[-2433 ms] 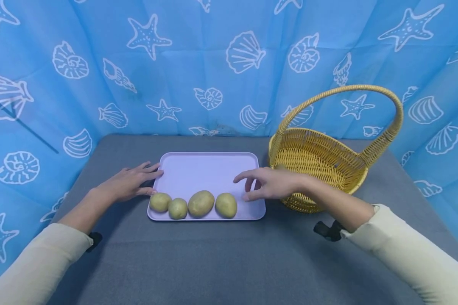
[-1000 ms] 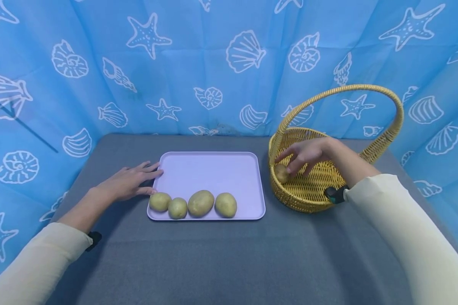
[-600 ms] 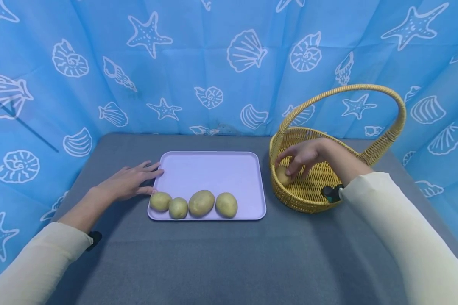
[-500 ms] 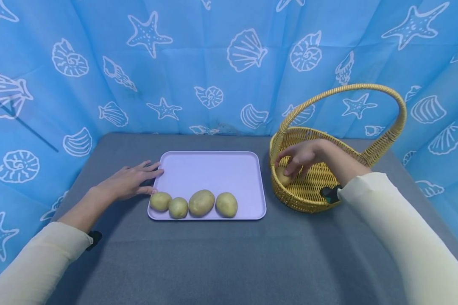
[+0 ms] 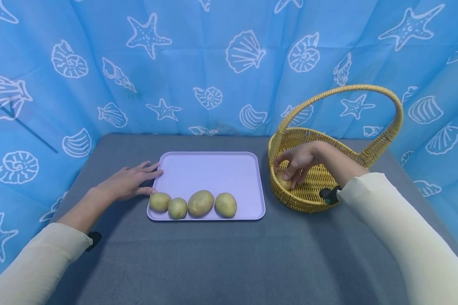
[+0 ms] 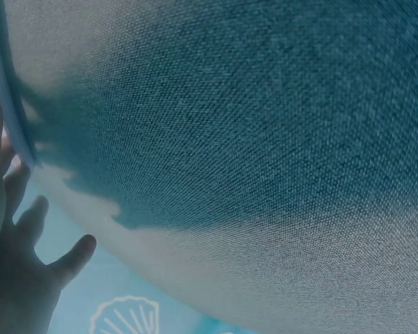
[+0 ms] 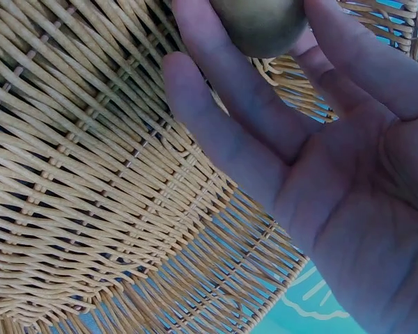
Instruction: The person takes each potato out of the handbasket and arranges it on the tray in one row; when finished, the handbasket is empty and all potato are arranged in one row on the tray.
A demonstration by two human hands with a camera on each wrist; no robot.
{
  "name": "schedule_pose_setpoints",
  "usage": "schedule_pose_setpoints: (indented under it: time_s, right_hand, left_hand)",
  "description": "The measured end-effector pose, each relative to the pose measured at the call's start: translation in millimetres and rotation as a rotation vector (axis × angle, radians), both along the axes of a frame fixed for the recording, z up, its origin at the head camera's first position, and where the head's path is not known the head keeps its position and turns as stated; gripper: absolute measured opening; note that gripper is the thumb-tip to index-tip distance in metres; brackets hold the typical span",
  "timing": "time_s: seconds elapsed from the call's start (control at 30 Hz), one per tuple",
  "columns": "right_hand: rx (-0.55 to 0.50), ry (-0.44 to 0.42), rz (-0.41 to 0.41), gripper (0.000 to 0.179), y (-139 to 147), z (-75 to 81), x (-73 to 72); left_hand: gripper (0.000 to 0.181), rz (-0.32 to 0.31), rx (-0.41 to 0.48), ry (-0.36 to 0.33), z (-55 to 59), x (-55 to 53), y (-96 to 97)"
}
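In the head view my right hand (image 5: pixel 298 160) reaches into the yellow wicker basket (image 5: pixel 305 207) and pinches a potato (image 5: pixel 283 180) at the basket's left side. The right wrist view shows that potato (image 7: pixel 261 28) between thumb and fingers, near the woven wall. Across the table, my left hand (image 5: pixel 131 182) rests with spread fingers at the left edge of a pale lilac tray (image 5: pixel 210 169). Along the tray's near edge lies a row of several potatoes (image 5: pixel 201 203). The left wrist view catches part of the left hand (image 6: pixel 28 257) beside the tray's rim.
A tall arched handle (image 5: pixel 360 87) spans the basket. The grey cloth-covered table (image 5: pixel 213 262) stretches toward the front. Behind it hangs a blue curtain (image 5: pixel 198 63) with white shells and starfish.
My right hand has gone from over the tray's right side into the basket, where it holds the potato at the left wall, shifting only slightly lately. The left hand stays put.
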State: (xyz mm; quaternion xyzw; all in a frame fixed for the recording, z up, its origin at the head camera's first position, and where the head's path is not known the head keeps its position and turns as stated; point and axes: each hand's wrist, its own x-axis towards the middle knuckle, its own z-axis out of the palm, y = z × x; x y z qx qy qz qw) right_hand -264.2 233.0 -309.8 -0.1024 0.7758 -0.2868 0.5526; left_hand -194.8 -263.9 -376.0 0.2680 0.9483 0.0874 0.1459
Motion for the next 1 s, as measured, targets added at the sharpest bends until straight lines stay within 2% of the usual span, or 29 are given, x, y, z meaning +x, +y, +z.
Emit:
schedule_pose_setpoints:
  time_s: [0.17, 0.33, 0.5, 0.6, 0.7, 0.77, 0.83, 1.0]
  right_hand:
    - [-0.055, -0.031, 0.0, 0.05, 2.9, -4.5, -0.9]
    - [-0.059, -0.016, 0.057, 0.057, 3.6, -5.2, -0.8]
    - [-0.053, 0.067, 0.143, 0.061, 6.4, -0.6, -1.1]
    - [-0.069, 0.16, 0.194, 0.06, 10.2, 8.6, 1.6]
    - [-0.088, 0.293, 0.24, 0.058, 14.6, 20.3, 5.8]
    - [-0.106, 0.354, 0.25, 0.059, 17.1, 27.4, 9.8]
    - [-0.127, 0.382, 0.25, 0.059, 18.8, 33.4, 14.4]
    - [-0.218, 0.375, 0.236, 0.056, 20.9, 45.1, 25.9]
  left_hand:
    - [0.074, 0.004, -0.005, 0.002, -1.1, -0.1, -0.5]
    - [0.074, 0.006, -0.011, 0.002, -1.4, -1.1, -0.4]
    - [0.075, -0.002, -0.012, 0.011, 0.6, -0.4, 0.8]
    - [0.074, 0.0, -0.01, 0.011, 2.0, 0.5, 1.6]
    - [0.073, 0.003, -0.01, 0.009, 2.3, 0.9, 1.6]
    - [0.074, 0.001, -0.008, 0.009, 2.5, 1.1, 1.9]
    - [0.074, 0.001, -0.006, 0.006, 2.3, 1.2, 1.7]
    - [0.075, -0.005, -0.005, 0.011, 1.0, 0.5, 0.8]
